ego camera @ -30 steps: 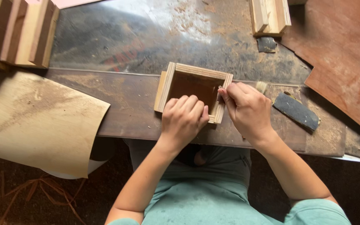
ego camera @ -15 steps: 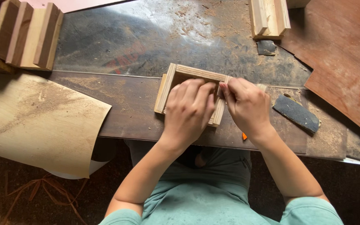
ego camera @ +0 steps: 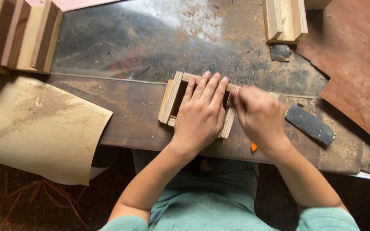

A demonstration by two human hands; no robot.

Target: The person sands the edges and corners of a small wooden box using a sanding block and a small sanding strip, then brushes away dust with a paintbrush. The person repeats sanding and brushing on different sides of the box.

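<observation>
Head view, looking straight down on a dusty workbench (ego camera: 120,115). A small open wooden frame (ego camera: 171,102) lies flat on the bench plank near its front edge, roughly centred before the person.

Left hand (ego camera: 202,115): laid palm-down across the frame, fingers extended and close together, tips reaching the far rail. The fingers are flat, not curled; they press on the frame rather than grip it. The hand covers most of the opening and the right-hand rail.

Right hand (ego camera: 260,117): just beside the frame's right end, touching or nearly touching the left hand. Fingers are bunched toward the frame corner, pinched together; the hand is motion-blurred, so what it holds cannot be told. A small orange piece (ego camera: 253,147) shows below the heel of this hand, at the bench edge.

Surroundings:
- Dark sanding block (ego camera: 310,124), lying flat, near the right hand on its right side, apart from it.
- Curved veneer sheet (ego camera: 35,128), left of the frame, well apart, overhanging the bench front.
- Reddish-brown board (ego camera: 356,64), far right.
- Stack of wooden frames (ego camera: 20,34), far left corner.
- Wooden block set (ego camera: 285,19), far edge, with a small dark pad (ego camera: 280,52) just in front of it.
- Sawdust over the bench top.
</observation>
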